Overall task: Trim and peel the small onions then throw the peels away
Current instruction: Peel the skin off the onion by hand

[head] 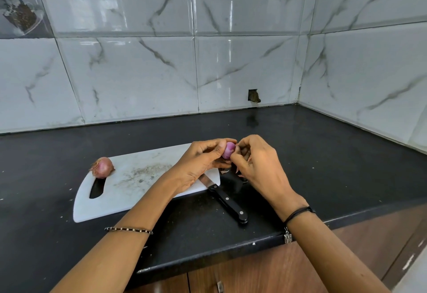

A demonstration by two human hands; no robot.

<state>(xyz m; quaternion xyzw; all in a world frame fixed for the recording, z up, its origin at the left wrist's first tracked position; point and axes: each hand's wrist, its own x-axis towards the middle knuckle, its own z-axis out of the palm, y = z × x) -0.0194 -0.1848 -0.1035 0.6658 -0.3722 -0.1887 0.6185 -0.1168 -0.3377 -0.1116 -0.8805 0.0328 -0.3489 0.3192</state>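
left hand, right hand grip onion — knife nearby.

A black tabletop is carrying a white cutting board, lying flat near the front edge. A black-handled knife is resting with its blade on the board's right end and its handle on the tabletop, pointing toward the front edge. Peel scraps are lying just beside the board's right end.

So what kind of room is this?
Probably a home kitchen: a black counter against tiled walls, with a board, a knife and an onion being peeled.
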